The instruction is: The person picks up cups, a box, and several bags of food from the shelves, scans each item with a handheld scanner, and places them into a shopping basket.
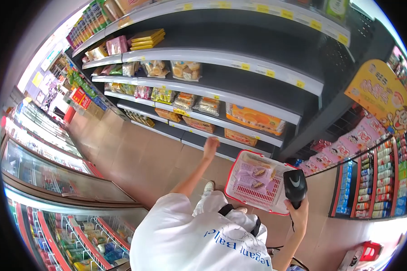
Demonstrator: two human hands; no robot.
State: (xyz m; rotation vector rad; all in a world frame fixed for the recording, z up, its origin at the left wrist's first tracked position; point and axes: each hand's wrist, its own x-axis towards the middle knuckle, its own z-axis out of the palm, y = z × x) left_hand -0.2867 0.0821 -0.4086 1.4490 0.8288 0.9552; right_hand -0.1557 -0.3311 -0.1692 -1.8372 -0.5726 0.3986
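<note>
My right hand (297, 208) is closed around the handle of a black handheld barcode scanner (295, 184), at the right rim of a shopping basket (244, 202). Whether this hand also grips the basket's rim I cannot tell. The basket is white inside with a red rim, and several purple-wrapped snack packs (253, 176) lie in it. My left hand (210, 148) is stretched forward in front of the lower shelves, left of the basket. Its fingers look curled; what they hold, if anything, is too small to make out. Boxed goods (199, 124) on the low shelf are nearest to it.
Dark shelves with white price rails (221, 56) curve across the front, partly stocked with bagged snacks (185, 71). A glass-topped freezer (68, 169) stands at the left. Bottle racks (375, 180) and a yellow cartoon sign (384, 92) are on the right. Tiled floor (126, 149) lies between.
</note>
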